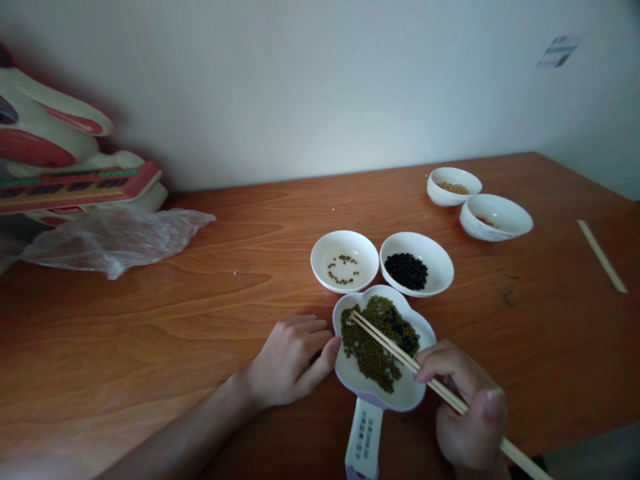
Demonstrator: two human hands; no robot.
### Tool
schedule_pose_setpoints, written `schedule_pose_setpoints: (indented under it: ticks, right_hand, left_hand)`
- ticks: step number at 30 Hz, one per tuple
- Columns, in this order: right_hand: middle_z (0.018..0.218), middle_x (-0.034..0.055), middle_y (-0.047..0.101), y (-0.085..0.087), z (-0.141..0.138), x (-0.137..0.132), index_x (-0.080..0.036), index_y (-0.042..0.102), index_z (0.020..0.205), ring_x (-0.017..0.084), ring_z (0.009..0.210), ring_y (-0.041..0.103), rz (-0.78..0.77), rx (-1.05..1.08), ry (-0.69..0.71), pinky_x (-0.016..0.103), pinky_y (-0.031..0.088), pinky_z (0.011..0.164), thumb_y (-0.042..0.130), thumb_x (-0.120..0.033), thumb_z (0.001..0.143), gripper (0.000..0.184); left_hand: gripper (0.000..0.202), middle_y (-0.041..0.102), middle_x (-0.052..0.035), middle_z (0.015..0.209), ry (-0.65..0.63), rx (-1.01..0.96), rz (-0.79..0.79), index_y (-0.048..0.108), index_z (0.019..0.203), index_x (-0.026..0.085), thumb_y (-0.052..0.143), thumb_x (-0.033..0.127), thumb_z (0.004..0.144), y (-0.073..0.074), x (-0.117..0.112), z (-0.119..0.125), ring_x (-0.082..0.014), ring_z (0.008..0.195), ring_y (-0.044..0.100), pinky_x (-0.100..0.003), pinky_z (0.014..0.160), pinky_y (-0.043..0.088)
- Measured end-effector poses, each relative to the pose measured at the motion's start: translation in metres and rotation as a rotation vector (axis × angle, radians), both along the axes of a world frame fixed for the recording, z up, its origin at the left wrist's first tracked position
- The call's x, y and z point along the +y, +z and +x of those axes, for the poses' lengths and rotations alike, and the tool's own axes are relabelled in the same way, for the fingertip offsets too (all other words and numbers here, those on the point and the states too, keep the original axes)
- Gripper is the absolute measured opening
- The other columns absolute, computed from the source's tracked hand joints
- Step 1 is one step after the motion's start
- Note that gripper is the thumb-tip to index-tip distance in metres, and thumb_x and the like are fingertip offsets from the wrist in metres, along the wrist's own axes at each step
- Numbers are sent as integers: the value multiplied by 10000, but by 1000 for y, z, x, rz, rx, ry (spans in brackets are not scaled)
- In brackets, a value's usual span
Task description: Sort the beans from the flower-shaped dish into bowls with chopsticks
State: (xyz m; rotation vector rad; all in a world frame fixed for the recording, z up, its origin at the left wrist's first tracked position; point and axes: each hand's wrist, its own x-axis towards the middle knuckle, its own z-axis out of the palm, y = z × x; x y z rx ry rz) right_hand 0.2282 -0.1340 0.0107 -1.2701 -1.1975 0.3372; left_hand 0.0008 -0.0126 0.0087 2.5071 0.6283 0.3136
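Observation:
A pale flower-shaped dish [417,393] with a labelled handle lies on the table, holding green mung beans [373,353] and a patch of black beans [399,327] at its right. My right hand [467,403] is closed around a pair of wooden chopsticks [395,348]; their tips sit close together among the mung beans at the upper left. Whether a bean is between the tips is too small to tell. My left hand [297,360] rests on the table with curled fingers, its thumb and fingertips at the dish's left rim.
Just behind the dish stand a white bowl [367,267] with some mung beans and another white bowl [443,267] with black beans. Two more bowls, a far one [435,192] and a nearer one [493,230], stand back right. A pale stick [603,257], plastic bag [125,240] and toy keyboard [85,187] lie around.

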Motion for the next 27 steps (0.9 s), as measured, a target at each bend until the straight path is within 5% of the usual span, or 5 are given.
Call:
schedule_pose_setpoints:
  ticks: [6,18,27]
  right_hand:
    - [594,56,627,-2,0,0,-200,676,650,189,567,609,-42,-10,31,338,420,524,226,-668,1029,752]
    - [634,51,654,-11,4,-5,-204,679,685,188,624,625,-10,2,35,345,451,578,235,-523,1078,674]
    - [593,53,648,-7,5,-6,-203,683,641,191,580,629,-4,2,24,348,455,552,212,-618,1056,752]
  left_hand:
    - [407,596,-28,773,-10,1,17,503,760,185,309,295,1100,1,0,1,-160,712,502,-321,695,353]
    - [409,602,-27,778,-5,-1,19,505,772,184,299,305,1105,1,0,2,-158,718,512,-315,701,353]
    - [395,610,-36,774,-6,-17,14,523,774,180,323,286,1097,1,-1,1,-157,718,524,-309,706,374]
